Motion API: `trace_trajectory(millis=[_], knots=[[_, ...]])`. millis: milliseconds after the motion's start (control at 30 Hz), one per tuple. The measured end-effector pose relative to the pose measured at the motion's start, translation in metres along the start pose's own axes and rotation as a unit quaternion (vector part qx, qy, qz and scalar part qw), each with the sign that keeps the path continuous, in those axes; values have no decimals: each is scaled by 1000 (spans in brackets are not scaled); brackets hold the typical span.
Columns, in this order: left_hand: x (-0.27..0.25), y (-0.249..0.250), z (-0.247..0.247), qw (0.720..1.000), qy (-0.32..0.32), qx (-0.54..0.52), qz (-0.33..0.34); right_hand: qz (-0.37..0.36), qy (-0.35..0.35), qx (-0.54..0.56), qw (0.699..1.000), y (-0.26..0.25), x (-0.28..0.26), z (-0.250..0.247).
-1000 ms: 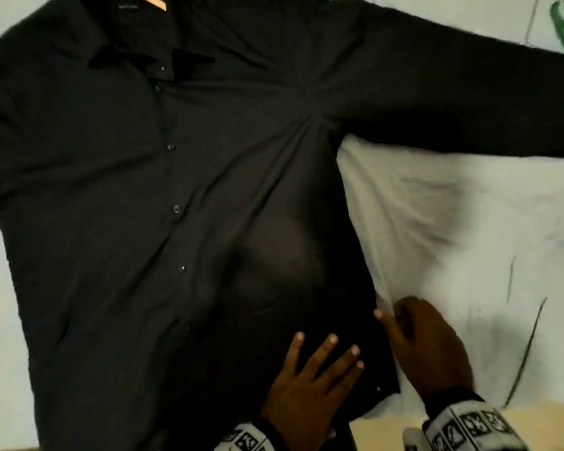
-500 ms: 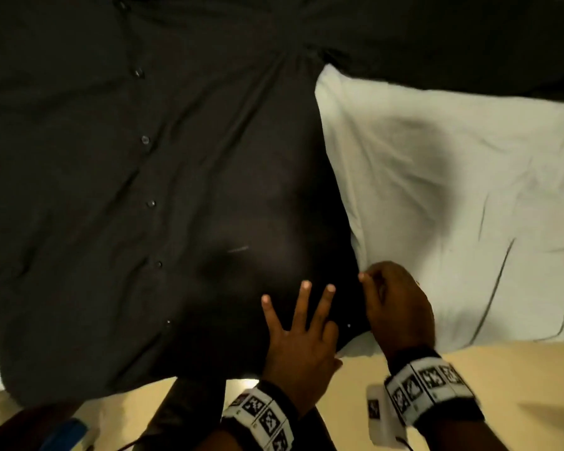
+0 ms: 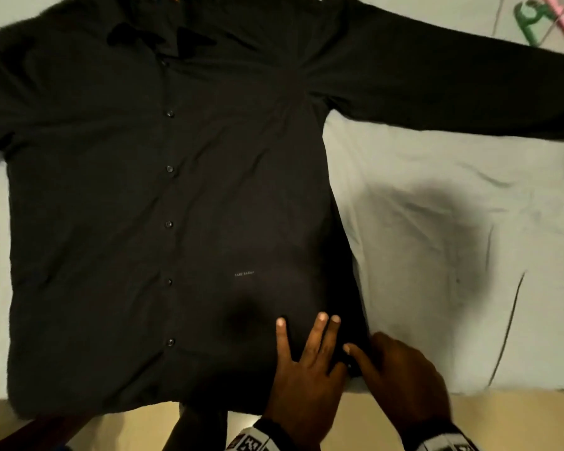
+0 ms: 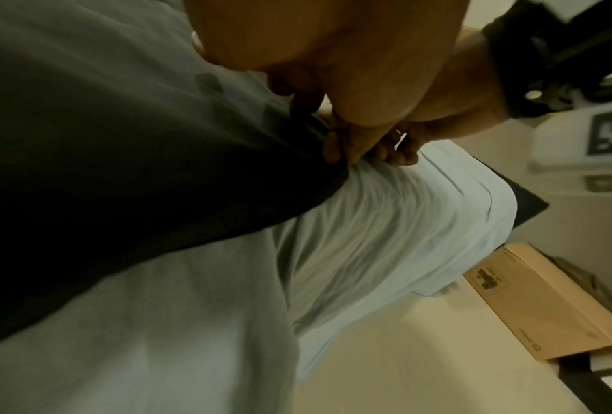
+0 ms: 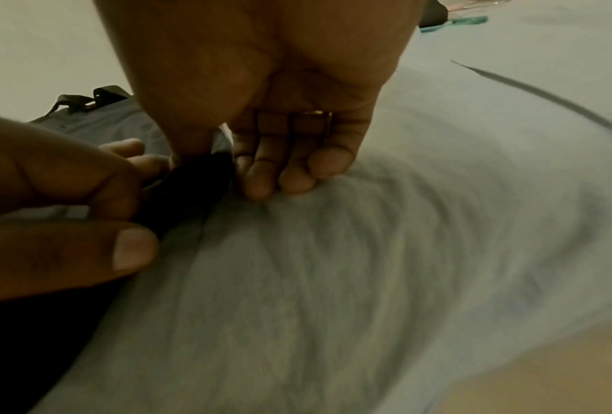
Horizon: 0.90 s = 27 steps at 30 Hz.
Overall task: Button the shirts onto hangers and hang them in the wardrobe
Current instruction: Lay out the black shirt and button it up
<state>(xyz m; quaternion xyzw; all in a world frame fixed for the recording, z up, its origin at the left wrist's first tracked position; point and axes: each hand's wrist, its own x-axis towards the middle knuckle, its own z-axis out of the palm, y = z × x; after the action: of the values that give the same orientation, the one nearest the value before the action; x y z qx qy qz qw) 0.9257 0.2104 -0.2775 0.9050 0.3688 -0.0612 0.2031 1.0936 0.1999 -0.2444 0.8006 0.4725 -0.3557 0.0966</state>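
Shirt (image 3: pixel 137 196) lies flat and buttoned on the bed (image 3: pixel 453 239), front up, so I can smooth it. My left hand (image 3: pixel 303 369) presses its hem corner with fingers (image 3: pixel 321 323) spread wide, pinning the cloth, while my right hand (image 3: pixel 401 372) pinches the side seam beside it to pull it straight.

A small pale line of print sits on the black shirt (image 3: pixel 209 190) just below the frame's centre, too small to read. The cardboard box (image 4: pixel 541 302) at lower right carries a dark logo and print, also illegible.
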Motion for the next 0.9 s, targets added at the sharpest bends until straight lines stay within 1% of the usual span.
trace_trajectory(millis=[67, 133, 167, 200, 233, 267, 333, 367, 400, 433, 500, 567, 633, 667, 700, 733, 767, 800, 833, 867, 900], knots=[[3, -10, -7, 999, -5, -5, 39, -6, -10, 47, 999, 0, -5, 4], [11, -29, -25, 996, 8, -22, 86, 0, -8, 93, 996, 3, -6, 8], [17, -45, -37, 995, 21, -30, 92, 6, -4, 111, 994, 5, -6, 8], [25, -66, -48, 995, 41, -33, 80, 16, -6, 127, 992, 6, -6, 8], [34, -91, -59, 997, 61, -34, 46, 33, -15, 137, 990, 7, -7, 8], [44, -120, -70, 997, 70, -39, -7, 57, -32, 145, 987, 7, -8, 8], [63, -179, -91, 988, 65, -43, -133, 90, -53, 166, 981, 7, -9, 7], [72, -206, -101, 981, 58, -37, -182, 103, -56, 189, 975, 8, -9, 7], [78, -232, -110, 975, 49, -24, -215, 111, -64, 193, 973, 9, -8, 6], [85, -256, -118, 972, 35, -10, -234, 112, -74, 177, 975, 7, -7, 4], [91, -297, -132, 969, -5, 24, -245, 104, -111, 107, 983, 1, -4, -3], [93, -327, -139, 969, -42, 52, -237, 105, -147, 16, 983, -8, -2, -13], [92, -344, -143, 973, -61, 65, -214, 98, -193, -89, 972, -18, -1, -32], [94, -349, -145, 975, -67, 72, -198, 93, -186, -126, 970, -26, 2, -44], [96, -353, -148, 978, -71, 79, -179, 88, -156, -144, 973, -39, 9, -56], [98, -356, -150, 981, -71, 86, -159, 77, -93, -128, 984, -56, 19, -68], [102, -360, -152, 984, -69, 91, -139, 41, 8, -88, 995, -76, 36, -76], [106, -363, -155, 985, -69, 95, -125, -25, 123, -43, 991, -100, 56, -81], [110, -366, -157, 986, -71, 99, -113, -88, 214, -7, 973, -129, 79, -82], [114, -370, -158, 987, -72, 103, -103, -134, 252, 7, 958, -162, 104, -83], [117, -373, -159, 987, -73, 109, -94, -166, 242, -5, 956, -195, 129, -80]])
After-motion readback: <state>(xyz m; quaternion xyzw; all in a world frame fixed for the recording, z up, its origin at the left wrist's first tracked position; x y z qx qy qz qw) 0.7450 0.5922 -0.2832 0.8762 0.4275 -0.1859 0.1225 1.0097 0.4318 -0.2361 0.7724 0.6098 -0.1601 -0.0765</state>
